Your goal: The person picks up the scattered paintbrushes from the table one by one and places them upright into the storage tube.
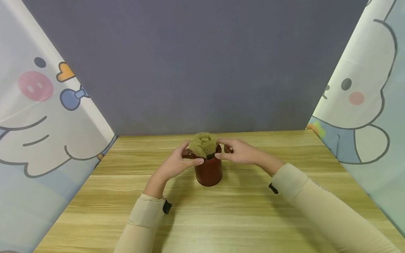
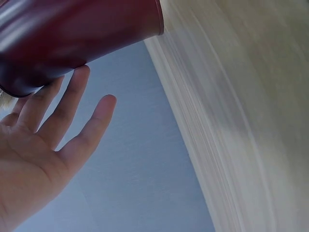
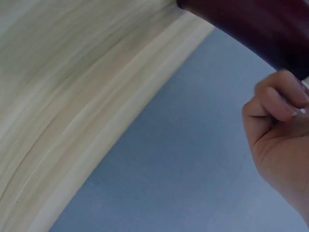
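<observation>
A dark red cylindrical cup point(image 1: 209, 173) with a smooth, shiny surface stands upright on the table. A bunched, fuzzy yellow-green cloth point(image 1: 203, 143) fills its mouth and bulges above the rim. My left hand point(image 1: 172, 162) holds the cup's left side, thumb across the front near the rim; in the left wrist view its fingers point(image 2: 65, 108) spread, some touching the cup's wall. From the right, my right hand point(image 1: 242, 151) grips at the rim beside the cloth, and the right wrist view shows its fingers point(image 3: 273, 104) curled by the cup's top. The cup's inside is hidden.
The cup stands on a wood-grain table point(image 1: 126, 196). A plain grey panel point(image 1: 202, 70) rises behind the table's far edge. Cartoon-printed sheets flank it, a pig sheet point(image 1: 34, 140) on the left and a white animal sheet point(image 1: 364, 123) on the right.
</observation>
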Action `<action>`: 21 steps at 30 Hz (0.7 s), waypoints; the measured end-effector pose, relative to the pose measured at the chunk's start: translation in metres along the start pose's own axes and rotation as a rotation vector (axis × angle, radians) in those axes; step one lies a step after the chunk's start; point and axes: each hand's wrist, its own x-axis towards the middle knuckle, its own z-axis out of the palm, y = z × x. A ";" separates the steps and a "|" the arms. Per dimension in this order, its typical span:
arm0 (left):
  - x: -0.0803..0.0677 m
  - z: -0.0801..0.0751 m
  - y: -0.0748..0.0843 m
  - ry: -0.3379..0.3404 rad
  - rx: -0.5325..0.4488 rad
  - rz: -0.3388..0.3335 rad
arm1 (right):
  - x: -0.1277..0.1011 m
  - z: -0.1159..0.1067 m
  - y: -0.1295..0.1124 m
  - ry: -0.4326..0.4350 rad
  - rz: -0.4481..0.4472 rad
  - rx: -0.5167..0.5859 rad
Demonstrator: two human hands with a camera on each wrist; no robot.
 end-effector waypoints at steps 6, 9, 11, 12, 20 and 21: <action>0.003 0.012 0.005 -0.010 -0.067 0.027 | -0.014 -0.003 0.000 -0.058 0.047 0.015; 0.006 0.021 0.009 -0.013 -0.091 0.029 | -0.023 -0.007 0.003 -0.121 0.115 0.131; 0.008 0.026 0.011 -0.017 -0.099 0.029 | -0.029 -0.010 0.005 -0.154 0.162 0.226; 0.008 0.028 0.013 -0.023 -0.106 0.032 | -0.032 -0.010 0.006 -0.166 0.183 0.273; 0.009 0.038 0.023 -0.057 -0.121 0.039 | -0.057 -0.007 0.005 -0.184 0.214 0.389; 0.010 0.040 0.026 -0.063 -0.114 0.037 | -0.060 -0.008 0.006 -0.182 0.222 0.407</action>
